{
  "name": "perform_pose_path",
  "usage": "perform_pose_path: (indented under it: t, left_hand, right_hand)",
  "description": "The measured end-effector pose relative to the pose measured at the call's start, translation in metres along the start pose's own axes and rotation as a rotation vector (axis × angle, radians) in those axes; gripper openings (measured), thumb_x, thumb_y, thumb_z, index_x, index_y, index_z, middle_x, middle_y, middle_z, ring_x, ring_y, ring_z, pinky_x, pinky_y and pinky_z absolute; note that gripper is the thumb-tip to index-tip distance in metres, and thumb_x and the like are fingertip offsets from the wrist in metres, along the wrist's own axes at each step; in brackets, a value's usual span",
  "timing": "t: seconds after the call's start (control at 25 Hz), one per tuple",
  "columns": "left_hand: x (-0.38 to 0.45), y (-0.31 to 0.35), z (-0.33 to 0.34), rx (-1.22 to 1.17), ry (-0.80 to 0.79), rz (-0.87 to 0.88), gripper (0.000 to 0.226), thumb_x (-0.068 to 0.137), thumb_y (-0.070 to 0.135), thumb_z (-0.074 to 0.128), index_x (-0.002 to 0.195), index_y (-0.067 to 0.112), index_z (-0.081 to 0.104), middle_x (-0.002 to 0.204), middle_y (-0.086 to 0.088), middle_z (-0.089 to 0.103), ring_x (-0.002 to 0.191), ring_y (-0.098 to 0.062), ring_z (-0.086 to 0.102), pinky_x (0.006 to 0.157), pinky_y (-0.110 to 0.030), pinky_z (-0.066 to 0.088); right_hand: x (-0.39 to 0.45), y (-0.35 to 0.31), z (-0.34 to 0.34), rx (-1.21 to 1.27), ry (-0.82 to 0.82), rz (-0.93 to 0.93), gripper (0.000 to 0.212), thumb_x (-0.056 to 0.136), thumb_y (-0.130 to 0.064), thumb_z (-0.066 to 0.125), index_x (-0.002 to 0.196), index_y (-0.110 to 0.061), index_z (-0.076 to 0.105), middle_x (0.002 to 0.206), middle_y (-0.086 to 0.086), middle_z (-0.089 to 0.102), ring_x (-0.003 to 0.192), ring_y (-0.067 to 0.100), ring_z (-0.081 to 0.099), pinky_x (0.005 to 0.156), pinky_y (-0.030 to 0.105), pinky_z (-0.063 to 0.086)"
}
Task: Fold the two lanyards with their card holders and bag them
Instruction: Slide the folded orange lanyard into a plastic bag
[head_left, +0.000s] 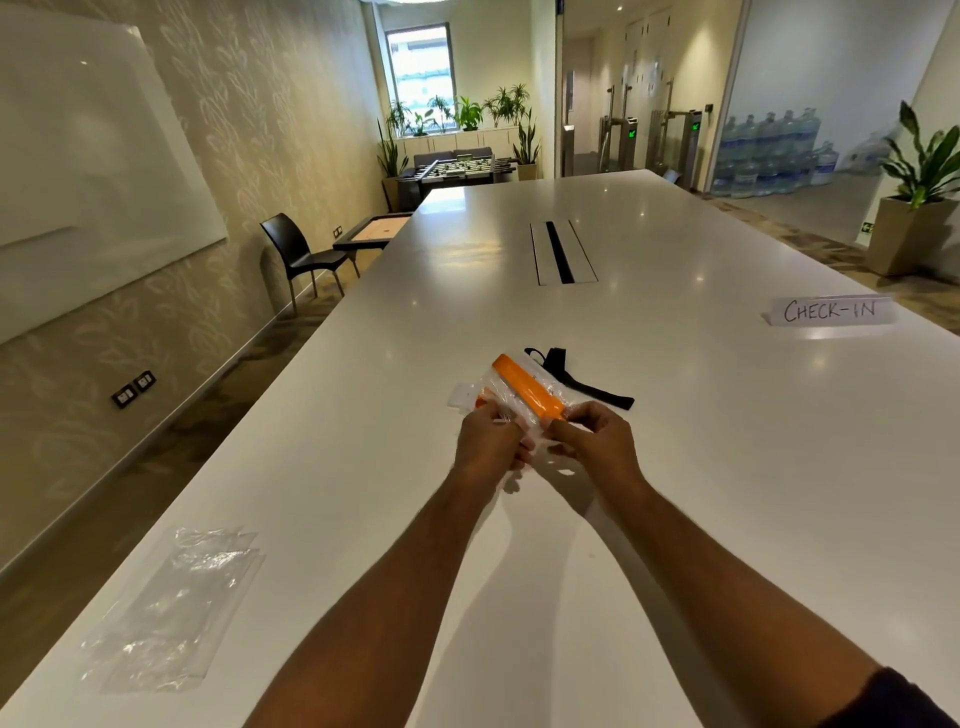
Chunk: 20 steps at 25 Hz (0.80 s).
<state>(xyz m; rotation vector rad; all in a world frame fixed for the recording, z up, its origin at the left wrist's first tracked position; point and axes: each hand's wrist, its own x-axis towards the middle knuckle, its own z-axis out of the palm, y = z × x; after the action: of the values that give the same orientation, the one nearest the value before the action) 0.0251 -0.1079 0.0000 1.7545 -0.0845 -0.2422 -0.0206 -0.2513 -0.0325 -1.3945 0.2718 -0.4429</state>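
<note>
A folded orange lanyard (527, 387) with its card holder lies inside a clear plastic bag (470, 397) on the white table (675, 467). My left hand (491, 441) and my right hand (597, 441) both pinch the bag's near end, a little above the tabletop. Just behind the bag, a black lanyard (582, 382) lies loose on the table, partly hidden by the bag. Its card holder is hard to make out.
A stack of spare clear bags (171, 608) lies near the table's left front edge. A folded paper sign reading CHECK-IN (831, 310) stands at the right. A cable hatch (561, 252) is set into the table's middle. A black chair (301, 254) stands left of the table.
</note>
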Motion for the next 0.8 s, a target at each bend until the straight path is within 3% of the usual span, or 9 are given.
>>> perform_pose_path:
  t: [0.12, 0.28, 0.44, 0.52, 0.64, 0.8]
  left_hand:
    - [0.015, 0.009, -0.012, 0.008, 0.006, 0.038, 0.012, 0.09, 0.007, 0.062, 0.088, 0.014, 0.071, 0.055, 0.004, 0.066, 0.044, -0.006, 0.057, 0.045, -0.021, 0.048]
    - [0.046, 0.023, -0.026, 0.062, 0.093, -0.002, 0.025, 0.087, -0.003, 0.048, 0.087, 0.007, 0.071, 0.06, -0.006, 0.06, 0.05, -0.015, 0.054, 0.046, -0.023, 0.044]
    - [0.078, 0.033, -0.031, 0.036, 0.114, -0.016, 0.016, 0.094, 0.024, 0.066, 0.084, 0.012, 0.071, 0.074, -0.01, 0.069, 0.065, -0.021, 0.067, 0.062, -0.033, 0.061]
    - [0.093, 0.034, -0.032, 0.07, 0.078, 0.022, 0.025, 0.087, 0.034, 0.076, 0.082, 0.01, 0.071, 0.081, -0.014, 0.074, 0.075, -0.028, 0.074, 0.073, -0.04, 0.063]
    - [0.114, 0.035, -0.034, 0.167, 0.062, 0.067, 0.032, 0.082, 0.029, 0.081, 0.092, 0.001, 0.071, 0.088, -0.019, 0.075, 0.083, -0.031, 0.075, 0.08, -0.043, 0.063]
    - [0.143, 0.04, -0.039, 0.305, 0.037, 0.088, 0.022, 0.082, 0.024, 0.081, 0.091, 0.013, 0.064, 0.09, -0.012, 0.073, 0.084, -0.024, 0.074, 0.079, -0.038, 0.062]
  right_hand:
    - [0.021, -0.012, 0.009, 0.02, -0.036, 0.016, 0.055, 0.073, -0.003, 0.088, 0.12, -0.01, 0.061, 0.109, 0.009, 0.072, 0.091, 0.027, 0.076, 0.07, 0.035, 0.063]
    - [0.05, -0.023, 0.019, -0.017, -0.053, 0.009, 0.047, 0.077, -0.011, 0.087, 0.119, -0.001, 0.067, 0.1, 0.019, 0.076, 0.085, 0.029, 0.077, 0.073, 0.037, 0.064]
    - [0.079, -0.026, 0.031, -0.127, -0.027, -0.014, 0.042, 0.077, -0.017, 0.088, 0.113, -0.005, 0.069, 0.096, 0.014, 0.077, 0.084, 0.029, 0.077, 0.08, 0.043, 0.064]
    - [0.092, -0.024, 0.038, -0.195, -0.017, -0.038, 0.043, 0.076, -0.019, 0.089, 0.113, -0.006, 0.071, 0.1, 0.013, 0.076, 0.086, 0.027, 0.077, 0.079, 0.04, 0.064]
    - [0.112, -0.021, 0.047, -0.334, -0.049, -0.089, 0.039, 0.079, -0.02, 0.087, 0.113, -0.006, 0.074, 0.101, 0.011, 0.077, 0.086, 0.022, 0.076, 0.078, 0.033, 0.063]
    - [0.145, -0.016, 0.06, -0.497, -0.114, -0.122, 0.036, 0.085, -0.015, 0.082, 0.117, -0.002, 0.072, 0.098, 0.01, 0.077, 0.064, 0.002, 0.071, 0.06, 0.013, 0.056]
